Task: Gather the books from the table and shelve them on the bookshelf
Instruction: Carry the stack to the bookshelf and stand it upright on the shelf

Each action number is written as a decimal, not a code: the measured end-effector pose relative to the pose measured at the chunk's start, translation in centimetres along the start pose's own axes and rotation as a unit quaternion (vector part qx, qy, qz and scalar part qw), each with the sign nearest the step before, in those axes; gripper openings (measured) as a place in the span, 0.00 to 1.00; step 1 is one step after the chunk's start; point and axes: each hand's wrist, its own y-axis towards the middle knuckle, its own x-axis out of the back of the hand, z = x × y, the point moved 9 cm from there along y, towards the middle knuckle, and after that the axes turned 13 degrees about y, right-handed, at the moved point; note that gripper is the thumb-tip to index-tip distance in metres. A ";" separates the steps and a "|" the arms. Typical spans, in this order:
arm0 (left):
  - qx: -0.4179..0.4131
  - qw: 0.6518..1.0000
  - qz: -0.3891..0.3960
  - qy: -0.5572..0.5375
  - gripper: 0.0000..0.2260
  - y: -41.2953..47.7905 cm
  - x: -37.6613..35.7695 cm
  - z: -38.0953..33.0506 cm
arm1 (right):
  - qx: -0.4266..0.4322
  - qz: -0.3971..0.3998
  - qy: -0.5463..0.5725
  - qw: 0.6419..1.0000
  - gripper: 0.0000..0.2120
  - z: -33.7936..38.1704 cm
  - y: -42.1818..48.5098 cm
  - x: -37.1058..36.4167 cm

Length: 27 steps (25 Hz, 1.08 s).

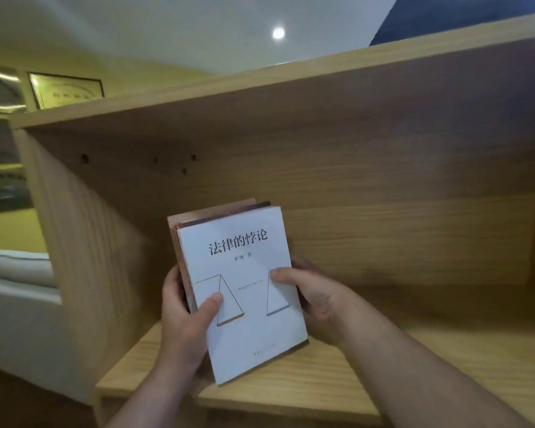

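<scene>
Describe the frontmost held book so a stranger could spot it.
Inside the wooden bookshelf, the left hand and right hand grip books together. Frontmost is the white book with a black Chinese title and line drawings; the books behind show only reddish and tan edges.

Three books point(238, 288), two hands, left hand point(186, 319) and right hand point(315, 295), one bookshelf point(383, 180), one framed plaque point(65, 89), one ceiling light point(278, 33).

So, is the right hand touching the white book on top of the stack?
Touching. The head view shows the right hand gripping the white book, thumb flat on its cover, fingers curled round the edge.
</scene>
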 end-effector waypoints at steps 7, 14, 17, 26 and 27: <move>-0.029 0.994 -0.057 0.094 0.35 0.3 -0.9 0.9 | 0.153 -0.185 -0.324 0.915 0.14 0.7 -3.1 1.0; 0.012 0.966 -0.126 0.226 0.52 2.6 1.6 1.6 | 0.077 0.065 -0.422 0.901 0.33 -3.8 -1.9 -2.9; 0.008 0.971 -0.097 0.220 0.52 3.9 2.9 2.8 | 0.064 0.078 -0.435 0.895 0.41 -4.5 -1.2 -3.1; -0.005 0.966 -0.116 0.231 0.54 6.1 4.7 3.2 | 0.012 0.062 -0.454 0.889 0.55 -5.9 3.2 -5.6; -0.003 0.964 -0.118 0.237 0.55 6.4 5.1 3.3 | 0.009 0.059 -0.454 0.889 0.54 -6.2 3.7 -6.3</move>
